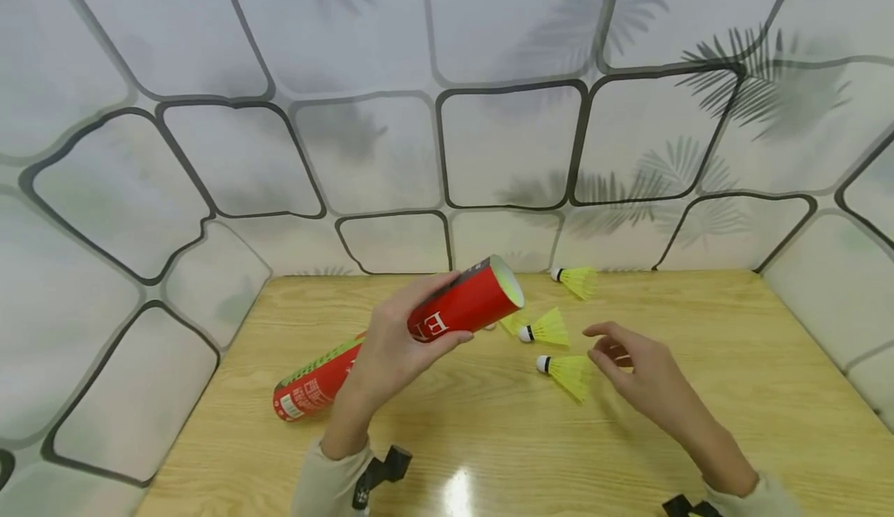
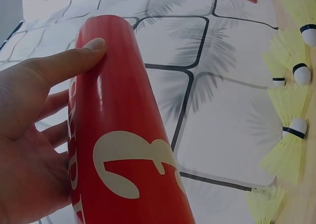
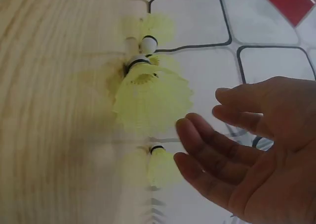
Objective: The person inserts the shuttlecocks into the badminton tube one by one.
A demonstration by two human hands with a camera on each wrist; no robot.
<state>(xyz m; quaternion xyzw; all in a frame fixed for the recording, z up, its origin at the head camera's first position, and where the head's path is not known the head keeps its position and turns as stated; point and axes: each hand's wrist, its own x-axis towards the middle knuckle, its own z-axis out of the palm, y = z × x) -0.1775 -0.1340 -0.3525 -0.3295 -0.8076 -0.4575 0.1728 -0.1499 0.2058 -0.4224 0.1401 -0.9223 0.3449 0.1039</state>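
My left hand (image 1: 394, 342) grips a red cylindrical shuttlecock tube (image 1: 464, 307), tilted above the table with its open, pale-rimmed end up and to the right. In the left wrist view the thumb lies along the tube (image 2: 123, 105), with fingers behind it. Beyond that hand lies a second red tube (image 1: 310, 389) with a green stripe and barcode, partly hidden. My right hand (image 1: 642, 377) hovers with loosely bent fingers and nothing in them. Nearest to it is a yellow shuttlecock (image 1: 571, 376) with a white cork. Behind stands another shuttlecock (image 1: 548, 329), overlapping one partly hidden.
One more yellow shuttlecock (image 1: 576, 281) lies at the back, close to the patterned wall covering (image 1: 510, 152). Everything rests on a light wooden table (image 1: 503, 439), bounded by that covering at the back and sides. Black straps sit on both wrists.
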